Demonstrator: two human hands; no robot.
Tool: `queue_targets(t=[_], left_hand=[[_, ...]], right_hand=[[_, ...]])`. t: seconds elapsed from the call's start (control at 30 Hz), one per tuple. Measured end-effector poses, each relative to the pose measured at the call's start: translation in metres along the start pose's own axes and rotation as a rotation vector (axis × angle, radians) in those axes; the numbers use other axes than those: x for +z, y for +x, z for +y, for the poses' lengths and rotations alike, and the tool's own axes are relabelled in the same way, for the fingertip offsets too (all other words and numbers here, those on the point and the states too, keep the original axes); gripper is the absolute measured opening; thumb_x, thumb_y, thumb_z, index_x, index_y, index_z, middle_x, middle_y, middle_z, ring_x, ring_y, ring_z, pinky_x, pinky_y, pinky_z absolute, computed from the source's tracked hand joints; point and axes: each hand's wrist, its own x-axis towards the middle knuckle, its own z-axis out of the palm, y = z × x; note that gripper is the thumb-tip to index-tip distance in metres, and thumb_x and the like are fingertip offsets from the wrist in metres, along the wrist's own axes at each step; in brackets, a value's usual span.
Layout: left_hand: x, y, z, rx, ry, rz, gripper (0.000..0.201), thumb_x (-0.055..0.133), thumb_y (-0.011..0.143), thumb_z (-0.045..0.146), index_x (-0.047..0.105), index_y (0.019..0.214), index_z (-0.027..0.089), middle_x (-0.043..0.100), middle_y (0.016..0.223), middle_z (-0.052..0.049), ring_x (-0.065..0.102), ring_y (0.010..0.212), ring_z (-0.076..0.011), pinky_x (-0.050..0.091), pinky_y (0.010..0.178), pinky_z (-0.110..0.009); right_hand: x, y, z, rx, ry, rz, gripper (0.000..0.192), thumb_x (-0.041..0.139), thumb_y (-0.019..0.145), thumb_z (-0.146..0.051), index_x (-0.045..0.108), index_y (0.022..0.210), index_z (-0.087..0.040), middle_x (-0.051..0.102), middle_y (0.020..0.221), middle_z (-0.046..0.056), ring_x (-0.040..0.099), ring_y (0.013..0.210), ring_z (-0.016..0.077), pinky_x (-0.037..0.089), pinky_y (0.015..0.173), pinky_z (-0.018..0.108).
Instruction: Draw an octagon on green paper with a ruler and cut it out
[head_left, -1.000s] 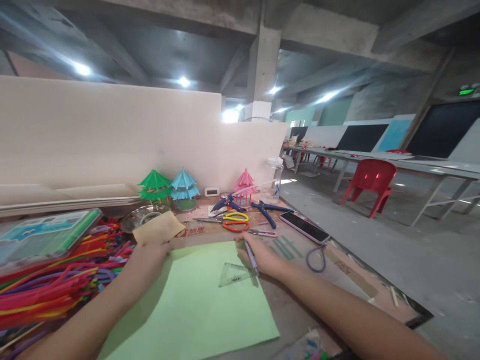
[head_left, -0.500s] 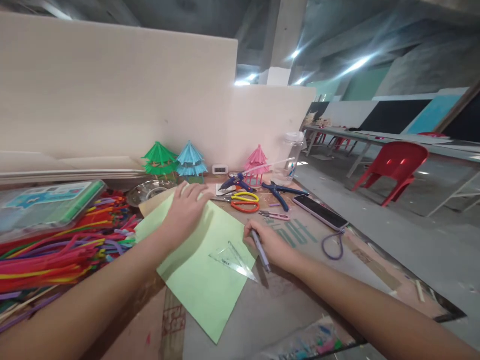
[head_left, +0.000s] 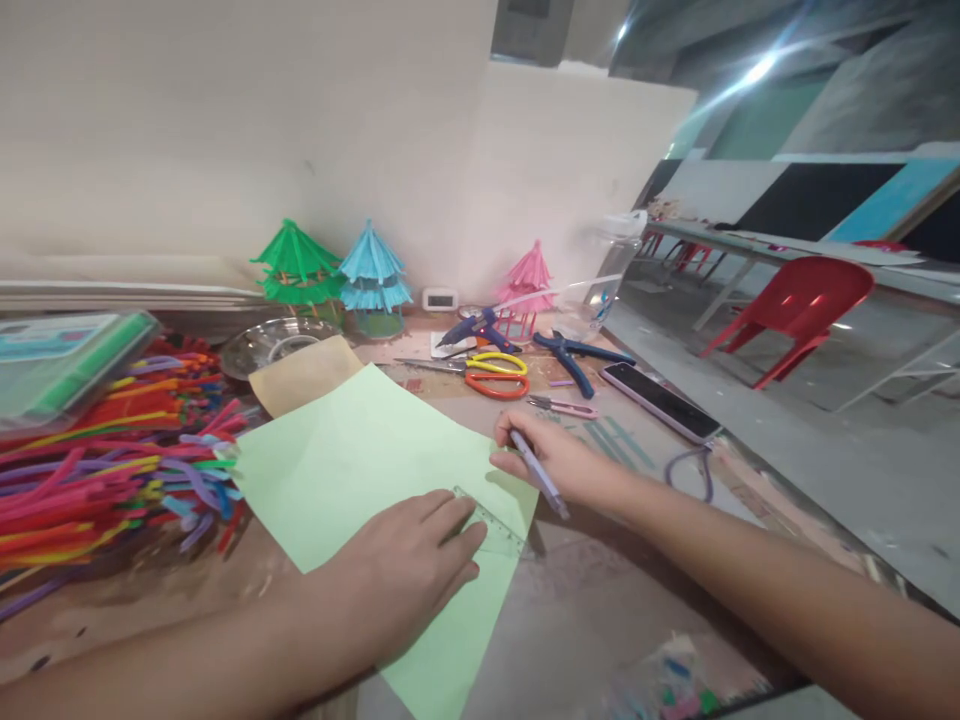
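Step in hand: the left hand (head_left: 405,575) lies flat, palm down, on the clear ruler (head_left: 491,525) and the green sheet (head_left: 360,470); the right hand (head_left: 551,465) is clenched around a pen (head_left: 538,473), tip down at the sheet's 3 o'clock edge. It reads as lining up a ruled mark.
Doing it well: my judgement is that the left fingers should press evenly along the ruler so that it cannot pivot, with fingertips kept back from the drawing edge. The pen wants to lean lightly against that edge and travel in one steady stroke. The sheet is thin, so it may slide on the tabletop (head_left: 585,600) unless the palm also pins it.
Left hand: open and flat, grasping nothing, pressing down on ruler and paper.
Right hand: closed in a writing grip on the pen.
Green sheet: pale green, square-looking, turned like a diamond, unmarked as far as can be seen; it lies in the middle of the tabletop, its 12 o'clock corner beside a tan card (head_left: 304,375).
Ruler: transparent with a printed scale, mostly hidden under the fingers; its full shape cannot be told.
Surroundings: bright pipe cleaners (head_left: 97,470) at 9 o'clock; scissors (head_left: 491,378) with yellow and orange handles, and a phone (head_left: 660,400), toward 1 o'clock; small paper pagodas (head_left: 367,275) at the back wall.
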Motion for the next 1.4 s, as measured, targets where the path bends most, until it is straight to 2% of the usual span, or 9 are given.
queue_targets(t=[0.23, 0.37, 0.5, 0.6, 0.73, 0.83, 0.97, 1.23, 1.4], left_hand=[[-0.006, 0.011, 0.002, -0.039, 0.153, -0.098, 0.027, 0.056, 0.077, -0.004, 0.066, 0.097, 0.011, 0.069, 0.086, -0.008, 0.064, 0.069, -0.0258, 0.058, 0.058, -0.038], [-0.004, 0.015, 0.002, 0.031, 0.151, -0.064, 0.029, 0.056, 0.083, 0.002, 0.067, 0.107, 0.013, 0.073, 0.1, -0.007, 0.067, 0.084, -0.0231, 0.058, 0.075, -0.034], [0.004, 0.014, 0.001, 0.012, 0.149, -0.034, 0.029, 0.053, 0.089, 0.013, 0.066, 0.115, 0.013, 0.072, 0.115, -0.009, 0.065, 0.099, -0.0233, 0.053, 0.086, -0.034], [0.005, 0.012, 0.003, -0.043, 0.178, -0.01, 0.031, 0.048, 0.091, 0.012, 0.068, 0.115, 0.013, 0.072, 0.113, -0.008, 0.062, 0.097, -0.0223, 0.049, 0.082, -0.034], [0.0, 0.007, 0.005, -0.06, 0.221, 0.071, 0.031, 0.04, 0.102, 0.012, 0.068, 0.115, 0.016, 0.072, 0.108, -0.003, 0.056, 0.099, -0.0201, 0.041, 0.088, -0.032], [-0.004, 0.006, 0.001, -0.091, 0.215, 0.019, 0.027, 0.041, 0.106, 0.02, 0.067, 0.115, 0.018, 0.071, 0.104, -0.001, 0.055, 0.093, -0.0201, 0.041, 0.084, -0.034], [-0.003, 0.014, -0.008, -0.079, 0.249, -0.04, 0.028, 0.046, 0.096, 0.011, 0.069, 0.111, 0.016, 0.066, 0.088, -0.003, 0.054, 0.081, -0.0207, 0.044, 0.075, -0.034], [0.0, 0.006, -0.005, -0.044, 0.084, 0.011, 0.031, 0.039, 0.108, 0.021, 0.067, 0.122, 0.023, 0.069, 0.12, 0.004, 0.053, 0.114, -0.0145, 0.041, 0.101, -0.022], [0.009, 0.002, -0.007, 0.005, 0.119, 0.024, 0.032, 0.043, 0.106, 0.022, 0.068, 0.126, 0.021, 0.068, 0.13, 0.001, 0.054, 0.126, -0.0183, 0.043, 0.106, -0.027]], right_hand=[[-0.012, 0.039, 0.008, -0.105, 0.1, -0.201, 0.024, 0.075, 0.076, -0.034, 0.054, 0.08, -0.022, 0.049, 0.063, -0.007, 0.044, 0.058, 0.0118, 0.038, 0.057, 0.024], [0.0, 0.043, 0.022, -0.127, 0.19, 0.023, 0.03, 0.066, 0.083, -0.046, 0.048, 0.086, -0.023, 0.048, 0.072, -0.005, 0.045, 0.061, 0.0127, 0.039, 0.059, 0.025], [0.01, 0.037, 0.031, -0.14, 0.263, 0.254, 0.022, 0.057, 0.092, -0.042, 0.045, 0.095, -0.024, 0.049, 0.08, -0.003, 0.051, 0.067, 0.0146, 0.042, 0.063, 0.028], [0.008, 0.033, 0.032, -0.2, 0.281, 0.215, 0.02, 0.056, 0.095, -0.042, 0.049, 0.095, -0.024, 0.058, 0.077, -0.001, 0.055, 0.064, 0.0149, 0.044, 0.06, 0.027], [0.0, 0.032, 0.03, -0.254, 0.192, 0.033, 0.019, 0.057, 0.097, -0.039, 0.056, 0.093, -0.021, 0.072, 0.082, 0.003, 0.06, 0.063, 0.0141, 0.046, 0.059, 0.026], [-0.005, 0.033, 0.03, -0.269, 0.155, -0.031, 0.019, 0.052, 0.1, -0.034, 0.062, 0.092, -0.02, 0.077, 0.088, 0.005, 0.066, 0.072, 0.0149, 0.049, 0.067, 0.026], [-0.004, 0.033, 0.03, -0.25, 0.164, 0.007, 0.022, 0.052, 0.102, -0.036, 0.063, 0.091, -0.02, 0.077, 0.088, 0.005, 0.068, 0.079, 0.0167, 0.049, 0.07, 0.027], [-0.002, 0.032, 0.03, -0.201, 0.199, 0.016, 0.02, 0.053, 0.102, -0.036, 0.061, 0.09, -0.022, 0.077, 0.087, 0.003, 0.068, 0.079, 0.0165, 0.048, 0.07, 0.026], [-0.006, 0.035, 0.028, -0.223, 0.172, 0.002, 0.021, 0.052, 0.102, -0.035, 0.062, 0.088, -0.022, 0.078, 0.087, 0.003, 0.069, 0.079, 0.0169, 0.051, 0.074, 0.028]])
